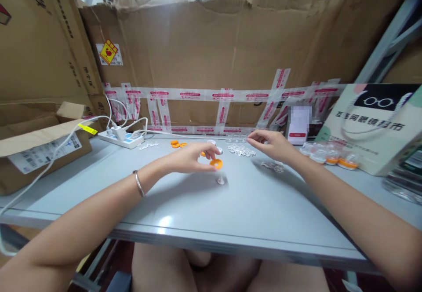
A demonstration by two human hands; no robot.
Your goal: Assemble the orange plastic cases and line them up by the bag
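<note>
My left hand (193, 157) hovers over the grey table (204, 213), fingers pinched on a small orange ring-shaped part (216, 163). A small clear part (220, 180) lies on the table just below it. My right hand (273, 144) reaches toward a pile of small clear parts (241, 150), its fingertips pinched together; what they hold, if anything, is too small to tell. More orange rings (177, 144) lie further back on the left. A silver bangle (140, 184) sits on my left wrist.
A white power strip (121, 137) with chargers and cables sits back left beside an open cardboard box (36, 144). Several finished orange-and-clear pieces (329, 155) lie at right before a paper bag (376, 125). A taped cardboard wall (231, 50) closes the back.
</note>
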